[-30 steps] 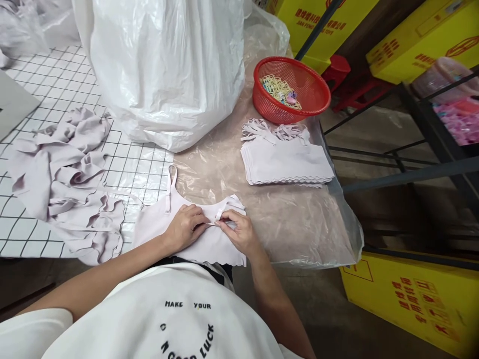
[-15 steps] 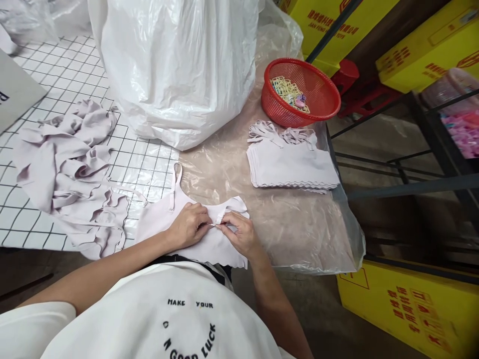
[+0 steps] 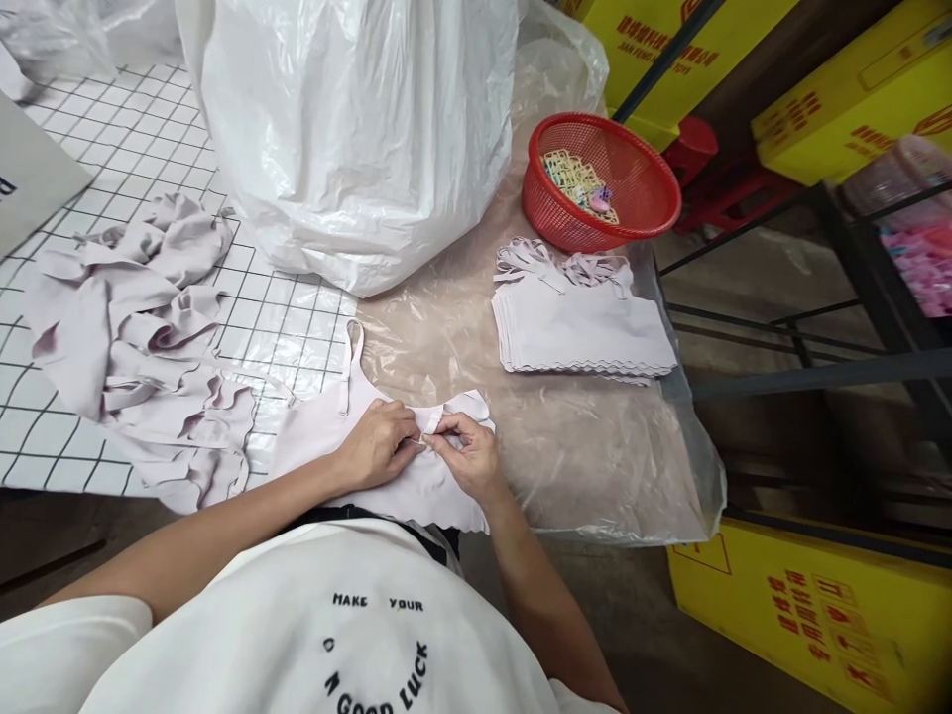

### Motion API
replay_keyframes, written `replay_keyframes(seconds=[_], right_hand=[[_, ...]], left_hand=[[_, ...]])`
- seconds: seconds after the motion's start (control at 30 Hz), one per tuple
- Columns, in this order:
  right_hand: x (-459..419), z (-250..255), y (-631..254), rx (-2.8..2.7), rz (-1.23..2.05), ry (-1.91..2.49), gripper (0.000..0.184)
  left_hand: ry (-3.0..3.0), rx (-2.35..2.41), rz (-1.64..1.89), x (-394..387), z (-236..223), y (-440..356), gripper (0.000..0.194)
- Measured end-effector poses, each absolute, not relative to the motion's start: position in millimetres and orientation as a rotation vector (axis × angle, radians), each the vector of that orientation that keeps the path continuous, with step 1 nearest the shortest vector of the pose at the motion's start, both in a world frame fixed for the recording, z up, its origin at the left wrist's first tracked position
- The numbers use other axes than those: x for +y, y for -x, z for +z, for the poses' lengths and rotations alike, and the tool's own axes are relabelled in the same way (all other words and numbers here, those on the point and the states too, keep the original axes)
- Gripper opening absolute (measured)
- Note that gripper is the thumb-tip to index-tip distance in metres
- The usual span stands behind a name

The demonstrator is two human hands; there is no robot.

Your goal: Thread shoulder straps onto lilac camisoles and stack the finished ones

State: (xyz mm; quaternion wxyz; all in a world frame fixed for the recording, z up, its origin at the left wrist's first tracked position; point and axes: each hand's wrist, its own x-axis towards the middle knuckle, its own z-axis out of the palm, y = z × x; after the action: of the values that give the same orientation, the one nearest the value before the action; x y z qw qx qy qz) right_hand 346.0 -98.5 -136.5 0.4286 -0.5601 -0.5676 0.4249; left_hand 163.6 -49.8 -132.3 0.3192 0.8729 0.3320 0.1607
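Note:
A pale lilac strappy top lies flat at the table's front edge, one of its shoulder straps standing up in a loop at the left. Over the top's right half, my left hand is closed, thumb and fingers pinched on the other strap. My right hand pinches the same strap close beside it, fingertips nearly touching the left ones. The fingers hide most of the pinched part. Left of my hands is a loose heap of the same lilac tops, crumpled together.
A neat stack of folded lilac tops lies at the right. Behind it stands a red mesh basket with small pale pieces inside. A big white plastic bag fills the back middle. Yellow boxes and a dark metal rack are at the right.
My right hand has shifted slightly left and up, closer to my left hand. Both hands still pinch the strap.

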Motion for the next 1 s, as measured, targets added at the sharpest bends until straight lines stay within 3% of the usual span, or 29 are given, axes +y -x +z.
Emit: replay_keyframes(seconds=[0.73, 0.83, 1.0], right_hand=[[-101.8, -144.5, -339.1, -1.384, 0.886, 1.428, 0.017], [-103.1, -133.3, -349.5, -1.3, 0.815, 1.58, 0.021], [-141.6, -106.6, -386.2, -1.334, 0.663, 2.113, 0.033]], left_hand=[[-2.128, 0.951, 0.372, -50.6, -129.8, -167.4, 0.02], [-2.141, 0.994, 0.469, -53.3, -125.8, -163.3, 0.016], [-2.211, 1.307, 0.604, -63.2, -100.6, -99.6, 0.025]])
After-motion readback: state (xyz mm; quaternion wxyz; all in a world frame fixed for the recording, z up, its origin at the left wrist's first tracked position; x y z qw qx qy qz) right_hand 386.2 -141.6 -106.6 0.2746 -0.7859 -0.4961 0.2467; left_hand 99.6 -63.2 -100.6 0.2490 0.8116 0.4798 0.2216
